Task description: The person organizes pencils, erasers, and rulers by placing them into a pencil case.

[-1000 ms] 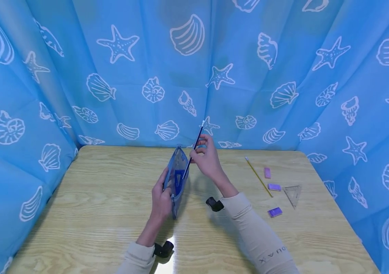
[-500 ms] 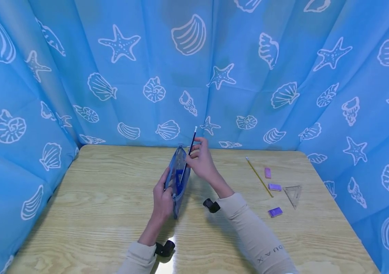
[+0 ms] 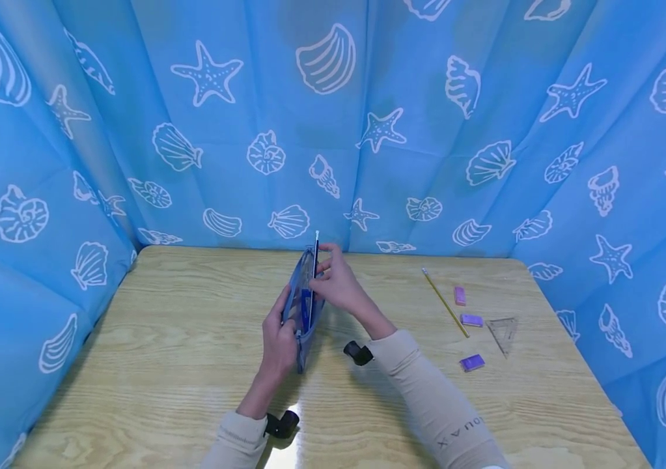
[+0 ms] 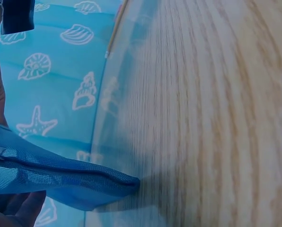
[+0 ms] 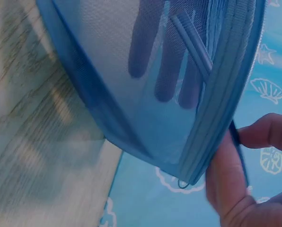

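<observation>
A blue mesh zip pouch (image 3: pixel 302 357) stands upright on the table with its mouth spread. My left hand (image 3: pixel 278 342) grips its near left side, several fingers showing through the mesh in the right wrist view. With thumb and fingers my right hand (image 3: pixel 340 283) pinches a dark blue pencil (image 3: pixel 316 251) with a white upper end. The pencil's lower part is inside the pouch (image 5: pixel 145 118), seen through the mesh. A blue set square (image 3: pixel 306 306) also shows inside the pouch, partly hidden. In the left wrist view, fingers (image 4: pixel 27 208) lie beneath the pouch's edge.
On the right of the wooden table (image 3: pixel 192 312) lie a yellow pencil (image 3: pixel 446 303), a pink eraser (image 3: pixel 459 296), two purple erasers (image 3: pixel 472 363) and a clear set square (image 3: pixel 503 333). A blue shell-print curtain (image 3: pixel 321 117) borders the back and sides.
My right hand has moved left and slightly down, sliding the dark blue pencil deeper into the pouch and turning it more upright. My left hand and the pouch have hardly moved.
</observation>
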`<state>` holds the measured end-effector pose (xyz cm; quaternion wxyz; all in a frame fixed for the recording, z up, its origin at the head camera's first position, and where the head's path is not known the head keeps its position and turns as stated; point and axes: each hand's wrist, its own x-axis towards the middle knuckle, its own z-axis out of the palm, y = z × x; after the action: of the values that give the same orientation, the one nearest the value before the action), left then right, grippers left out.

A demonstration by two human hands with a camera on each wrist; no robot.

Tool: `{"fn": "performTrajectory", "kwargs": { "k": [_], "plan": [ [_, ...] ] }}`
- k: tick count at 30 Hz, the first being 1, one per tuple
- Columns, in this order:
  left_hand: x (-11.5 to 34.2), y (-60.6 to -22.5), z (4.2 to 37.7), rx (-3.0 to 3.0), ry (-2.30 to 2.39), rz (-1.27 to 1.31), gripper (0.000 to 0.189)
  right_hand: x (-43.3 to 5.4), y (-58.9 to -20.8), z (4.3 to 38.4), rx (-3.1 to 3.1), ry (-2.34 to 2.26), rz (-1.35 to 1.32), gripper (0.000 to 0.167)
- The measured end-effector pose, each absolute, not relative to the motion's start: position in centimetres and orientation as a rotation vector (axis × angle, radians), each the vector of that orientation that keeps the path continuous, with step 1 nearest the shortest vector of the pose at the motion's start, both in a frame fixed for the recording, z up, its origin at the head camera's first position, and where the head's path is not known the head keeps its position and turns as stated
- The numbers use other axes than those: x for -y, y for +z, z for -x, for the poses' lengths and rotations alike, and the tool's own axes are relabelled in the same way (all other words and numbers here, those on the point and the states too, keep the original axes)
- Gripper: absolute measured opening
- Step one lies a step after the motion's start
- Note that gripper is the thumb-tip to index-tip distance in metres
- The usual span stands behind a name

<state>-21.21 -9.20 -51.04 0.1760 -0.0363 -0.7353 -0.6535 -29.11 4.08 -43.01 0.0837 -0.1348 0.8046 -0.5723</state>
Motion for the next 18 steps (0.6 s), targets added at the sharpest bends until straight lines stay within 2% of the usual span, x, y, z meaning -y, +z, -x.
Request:
{"fn": "performTrajectory", "kwargs": {
  "k": [8,18],
  "plan": [
    [9.17,-51.16,21.22,2.083,-1.822,0.096,0.072,-3.45,-42.58,29.15,-2.431,-1.584,0.328,0.072],
    [9.2,-51.01,21.12,2.098,-1.833,0.098,0.072,-3.35,-42.58,29.03,-2.475,-1.564,0.308,0.055]
  ]
}}
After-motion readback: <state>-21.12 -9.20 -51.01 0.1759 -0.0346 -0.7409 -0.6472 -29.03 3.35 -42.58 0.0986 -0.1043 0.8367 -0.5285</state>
